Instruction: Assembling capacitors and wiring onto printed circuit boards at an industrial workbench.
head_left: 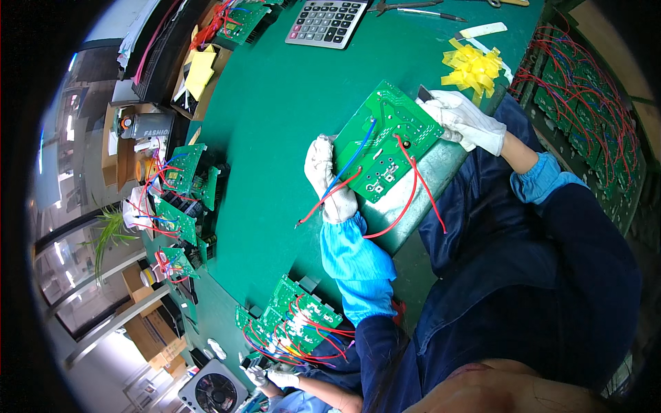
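Note:
Between my two gloved hands is a green circuit board (375, 148), tilted, its soldered side showing. One blue wire (358, 155) and several red wires (413, 186) come off its face, their loose ends hanging toward me. My left hand (322, 168), in a white glove, is closed on the board's left edge; its fingertips are partly hidden behind it. At the upper right edge, my right hand (468, 120), also in a white glove, grips the board with the fingers bent. A small dark flat part (425, 93) sticks out beside the right fingertips.
On the green table (268, 138) lie a calculator (326, 24), a pen (434, 14) and a bunch of yellow tape strips (472, 67). Wired boards stand at left (182, 168) and near left (296, 316). More boards with red wires (585, 110) fill the right side. A co-worker's gloved hands (272, 377) are at lower left.

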Demonstrator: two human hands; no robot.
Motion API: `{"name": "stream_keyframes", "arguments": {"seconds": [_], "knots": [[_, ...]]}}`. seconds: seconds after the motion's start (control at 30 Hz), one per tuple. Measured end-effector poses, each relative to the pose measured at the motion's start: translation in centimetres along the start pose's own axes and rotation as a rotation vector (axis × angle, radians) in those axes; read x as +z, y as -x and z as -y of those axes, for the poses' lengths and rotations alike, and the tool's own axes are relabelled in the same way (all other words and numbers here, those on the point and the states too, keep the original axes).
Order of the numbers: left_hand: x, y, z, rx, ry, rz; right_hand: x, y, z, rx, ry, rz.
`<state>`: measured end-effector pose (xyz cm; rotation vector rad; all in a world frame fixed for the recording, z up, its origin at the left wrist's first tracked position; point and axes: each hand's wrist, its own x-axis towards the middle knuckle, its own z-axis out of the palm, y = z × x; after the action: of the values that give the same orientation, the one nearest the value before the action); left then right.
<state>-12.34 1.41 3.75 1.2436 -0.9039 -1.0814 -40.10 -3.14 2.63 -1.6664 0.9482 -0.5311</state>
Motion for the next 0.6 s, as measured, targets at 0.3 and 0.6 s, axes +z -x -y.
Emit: {"name": "stream_keyframes", "arguments": {"seconds": [0.3, 0.6], "knots": [[0.2, 0.1, -0.4, 0.044, -0.035, -0.003, -0.3, 0.1, -0.3, 0.151, -0.092, -0.007], [-0.6, -0.5, 1.2, -0.113, 0.128, -0.046, 0.0, -1.1, -0.5, 0.002, 0.082, -0.339]]}}
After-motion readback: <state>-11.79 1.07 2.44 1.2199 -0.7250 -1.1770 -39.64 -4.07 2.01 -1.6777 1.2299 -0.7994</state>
